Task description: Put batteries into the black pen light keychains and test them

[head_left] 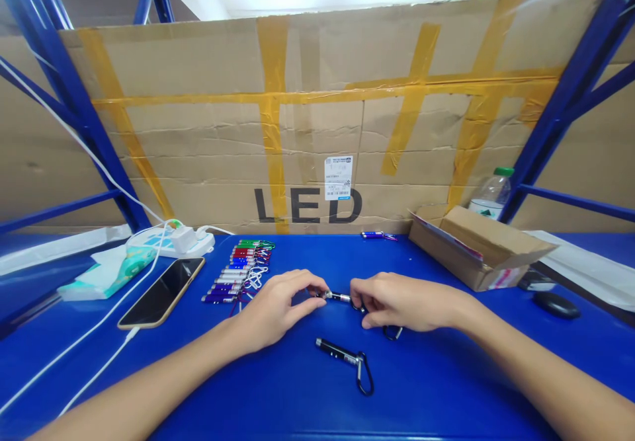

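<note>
A small black keychain flashlight (340, 297) lies level between my two hands. My left hand (282, 307) pinches its silver tip between thumb and fingers. My right hand (397, 301) is closed around the other end, where a bit of black clip shows by the fingertips. Beneath the right hand a black carabiner loop (393, 333) sticks out; which flashlight it belongs to is hidden. Nearer me, a second black flashlight (337, 351) rests on the blue table with its carabiner (365, 375) attached, touched by neither hand.
Left of my hands lies a row of coloured flashlights (238, 268). Beyond it are a charging phone (163, 293), a power strip (171, 242) and a tissue pack (106, 272). A blue flashlight (373, 235) lies at the back. At right stand an open cardboard box (446, 256), a mouse (555, 305) and a bottle (491, 194).
</note>
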### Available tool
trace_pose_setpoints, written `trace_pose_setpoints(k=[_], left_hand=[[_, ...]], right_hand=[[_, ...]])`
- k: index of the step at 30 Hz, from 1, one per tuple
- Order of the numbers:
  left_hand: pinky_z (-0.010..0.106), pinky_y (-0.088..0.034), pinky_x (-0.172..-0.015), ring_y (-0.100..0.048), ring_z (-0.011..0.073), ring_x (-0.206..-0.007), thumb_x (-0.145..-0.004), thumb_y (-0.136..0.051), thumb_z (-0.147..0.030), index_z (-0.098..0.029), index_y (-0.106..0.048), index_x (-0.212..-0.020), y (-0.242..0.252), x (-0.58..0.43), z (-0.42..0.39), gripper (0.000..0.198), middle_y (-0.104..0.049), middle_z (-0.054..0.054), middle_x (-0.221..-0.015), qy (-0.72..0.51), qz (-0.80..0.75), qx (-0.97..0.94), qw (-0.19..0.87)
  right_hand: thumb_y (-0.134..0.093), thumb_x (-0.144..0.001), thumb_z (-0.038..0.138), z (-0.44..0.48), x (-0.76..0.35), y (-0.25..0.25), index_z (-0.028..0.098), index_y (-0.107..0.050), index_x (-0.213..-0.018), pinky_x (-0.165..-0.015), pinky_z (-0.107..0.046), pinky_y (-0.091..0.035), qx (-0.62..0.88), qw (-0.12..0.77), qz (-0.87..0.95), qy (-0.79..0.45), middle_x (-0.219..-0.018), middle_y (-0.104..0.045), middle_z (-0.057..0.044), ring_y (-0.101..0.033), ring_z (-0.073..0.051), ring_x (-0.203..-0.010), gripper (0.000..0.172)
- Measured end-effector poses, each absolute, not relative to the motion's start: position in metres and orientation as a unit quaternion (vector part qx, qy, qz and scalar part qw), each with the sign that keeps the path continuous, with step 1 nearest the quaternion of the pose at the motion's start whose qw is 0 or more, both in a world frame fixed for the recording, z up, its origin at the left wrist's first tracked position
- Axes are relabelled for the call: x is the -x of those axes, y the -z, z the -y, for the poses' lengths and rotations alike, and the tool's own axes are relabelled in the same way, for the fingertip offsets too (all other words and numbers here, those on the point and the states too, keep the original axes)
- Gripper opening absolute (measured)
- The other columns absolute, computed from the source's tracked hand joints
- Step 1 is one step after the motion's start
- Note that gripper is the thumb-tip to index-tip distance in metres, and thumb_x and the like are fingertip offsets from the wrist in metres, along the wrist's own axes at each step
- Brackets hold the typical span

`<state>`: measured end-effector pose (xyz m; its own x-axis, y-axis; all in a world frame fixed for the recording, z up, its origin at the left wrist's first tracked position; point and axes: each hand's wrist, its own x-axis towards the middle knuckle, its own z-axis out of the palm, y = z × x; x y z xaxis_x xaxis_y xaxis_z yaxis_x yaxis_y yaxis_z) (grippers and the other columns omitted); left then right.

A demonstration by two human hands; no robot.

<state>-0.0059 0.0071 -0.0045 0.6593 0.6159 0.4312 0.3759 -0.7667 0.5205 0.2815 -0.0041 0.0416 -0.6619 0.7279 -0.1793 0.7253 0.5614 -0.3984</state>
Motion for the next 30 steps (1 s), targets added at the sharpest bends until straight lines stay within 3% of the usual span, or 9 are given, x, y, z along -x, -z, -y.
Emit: trace_pose_setpoints(k=[3, 10, 14, 18, 22, 30], left_hand=[[0.035, -0.055, -0.098, -0.073, 0.0216, -0.106, -0.107, -0.063, -0.031, -0.023, -0.072, -0.121, 0.004, 0.006, -0.007, 0.018, -0.078, 0.005, -0.115, -0.312, -0.279, -0.887, 0.197], [0.034, -0.058, -0.096, -0.075, 0.0204, -0.103, -0.104, -0.065, -0.029, -0.021, -0.073, -0.119, 0.003, 0.001, -0.006, 0.018, -0.081, 0.005, -0.115, -0.321, -0.292, -0.85, 0.298], [0.035, -0.06, -0.094, -0.075, 0.0199, -0.097, -0.1, -0.07, -0.029, -0.019, -0.074, -0.116, 0.003, -0.002, -0.007, 0.019, -0.082, 0.006, -0.11, -0.334, -0.3, -0.817, 0.363], [0.035, -0.059, -0.093, -0.074, 0.0207, -0.097, -0.1, -0.07, -0.032, -0.019, -0.074, -0.115, 0.001, 0.0, -0.007, 0.02, -0.08, 0.007, -0.109, -0.339, -0.309, -0.831, 0.314], [0.033, -0.054, -0.095, -0.071, 0.0201, -0.102, -0.105, -0.067, -0.031, -0.022, -0.074, -0.117, 0.0, 0.003, -0.006, 0.017, -0.077, 0.004, -0.11, -0.31, -0.288, -0.876, 0.232], [0.037, -0.051, -0.098, -0.065, 0.0236, -0.109, -0.112, -0.054, -0.033, -0.023, -0.074, -0.128, 0.004, 0.006, -0.007, 0.028, -0.069, 0.008, -0.115, -0.229, -0.257, -0.929, 0.132]], right_hand=[[-0.067, -0.099, 0.017, 0.005, -0.278, -0.036, 0.021, -0.066, -0.1, -0.067, -0.027, -0.041, 0.388, 0.005, 0.897, -0.213, -0.088, -0.07, -0.001, -0.062, -0.018, -0.078, 0.005], [-0.063, -0.092, 0.007, 0.009, -0.273, -0.036, 0.021, -0.064, -0.104, -0.067, -0.026, -0.041, 0.376, 0.031, 0.903, -0.206, -0.092, -0.071, -0.001, -0.06, -0.016, -0.076, 0.018], [-0.058, -0.1, 0.009, 0.008, -0.27, -0.036, 0.021, -0.064, -0.106, -0.075, -0.027, -0.044, 0.325, 0.106, 0.92, -0.191, -0.095, -0.07, -0.002, -0.061, -0.017, -0.081, 0.014], [-0.049, -0.112, 0.024, 0.006, -0.267, -0.035, 0.021, -0.065, -0.104, -0.08, -0.029, -0.045, 0.304, 0.191, 0.917, -0.177, -0.096, -0.068, -0.004, -0.06, -0.018, -0.086, 0.018], [-0.054, -0.111, 0.029, 0.007, -0.264, -0.034, 0.021, -0.063, -0.101, -0.075, -0.027, -0.045, 0.317, 0.241, 0.895, -0.202, -0.091, -0.068, -0.001, -0.059, -0.017, -0.08, 0.015], [-0.053, -0.111, 0.025, 0.005, -0.263, -0.028, 0.021, -0.065, -0.105, -0.08, -0.028, -0.044, 0.315, 0.231, 0.904, -0.176, -0.096, -0.069, -0.002, -0.061, -0.018, -0.086, 0.014]])
